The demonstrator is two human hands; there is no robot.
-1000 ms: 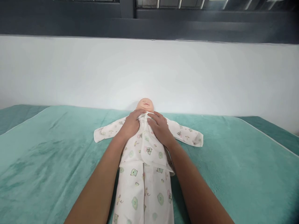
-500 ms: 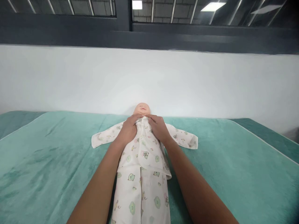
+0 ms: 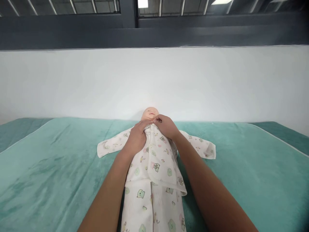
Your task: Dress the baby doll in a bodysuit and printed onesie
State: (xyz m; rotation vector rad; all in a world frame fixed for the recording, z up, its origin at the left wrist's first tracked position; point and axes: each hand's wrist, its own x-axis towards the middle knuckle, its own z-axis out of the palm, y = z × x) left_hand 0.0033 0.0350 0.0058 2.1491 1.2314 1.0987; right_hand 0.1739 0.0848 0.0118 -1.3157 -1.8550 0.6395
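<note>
A baby doll [image 3: 150,112] lies on its back, dressed in a white printed baby shirt [image 3: 156,154] and matching trousers [image 3: 140,206]. At the neckline, my left hand [image 3: 137,137] rests on the chest with its fingers closed on the collar. Opposite it, my right hand [image 3: 167,126] has bent fingers pinched at the same collar, just under the doll's chin. The fingertips of both hands nearly meet, and they hide part of the neckline. Both sleeves of the shirt spread out flat to the sides.
Under the doll is a green padded sheet [image 3: 67,161] with darker side edges. Behind its head rises a white wall [image 3: 154,80], topped by a dark window frame [image 3: 130,35] with metal bars beyond.
My right hand has lifted slightly and curled its fingers into a pinch at the collar. My left hand stays at the neckline. The view has shifted a little.
</note>
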